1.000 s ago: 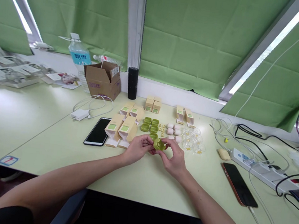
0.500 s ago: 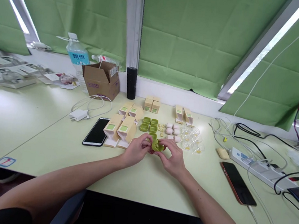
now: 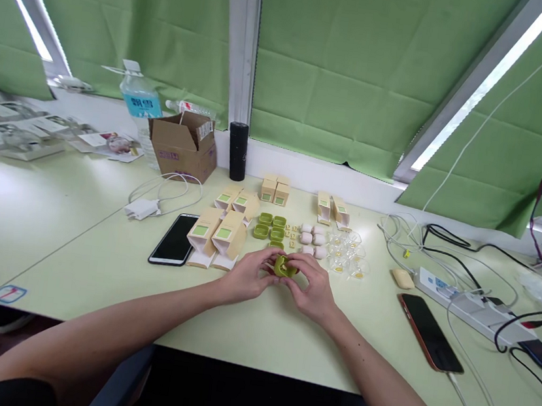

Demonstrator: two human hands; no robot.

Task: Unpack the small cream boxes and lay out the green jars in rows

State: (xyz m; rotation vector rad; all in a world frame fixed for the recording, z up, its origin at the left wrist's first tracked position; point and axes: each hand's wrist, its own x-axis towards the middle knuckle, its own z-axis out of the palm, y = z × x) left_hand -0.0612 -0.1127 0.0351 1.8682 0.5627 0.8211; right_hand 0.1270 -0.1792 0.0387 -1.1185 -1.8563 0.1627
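Smooth pale tbl (image 3: 235,330); L fingers (image 3: 268,254) & R fingers (image 3: 307,261) part-closed, gripping curved hollow grn cup (image 3: 284,268).

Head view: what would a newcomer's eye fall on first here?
Likely the bright green cup held in the fingertips of the left hand and right hand, at mid-table. Just beyond them stand grouped green containers, with pale pink pieces and clear pieces to their right. Behind the table, large green blinds fill the background.
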